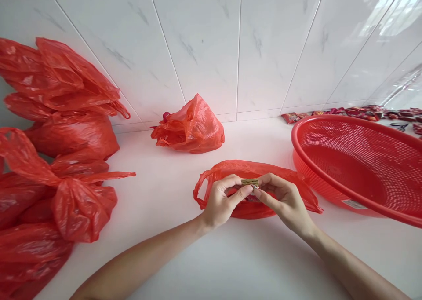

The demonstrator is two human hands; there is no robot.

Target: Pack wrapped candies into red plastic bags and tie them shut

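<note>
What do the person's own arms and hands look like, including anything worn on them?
The left hand and right hand wear no gloves. The left forearm and right forearm are slim, with no sleeve in view. No watch or bracelet shows at either wrist. No ring can be seen, though some fingers are partly hidden.

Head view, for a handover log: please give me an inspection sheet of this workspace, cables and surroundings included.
Surface: white counter.
Work items: small gold-toned item, held over the front red bag.
Clutter: piled red bags at left; crumpled bag near the wall; red basket at right; small packets behind it.
Hands: left hand and right hand both pinch the small gold-toned item.
Cables: nothing seen for certain; dark looped item at far right unclear.
Surroundings: tiled wall, reflecting light at upper right.
</note>
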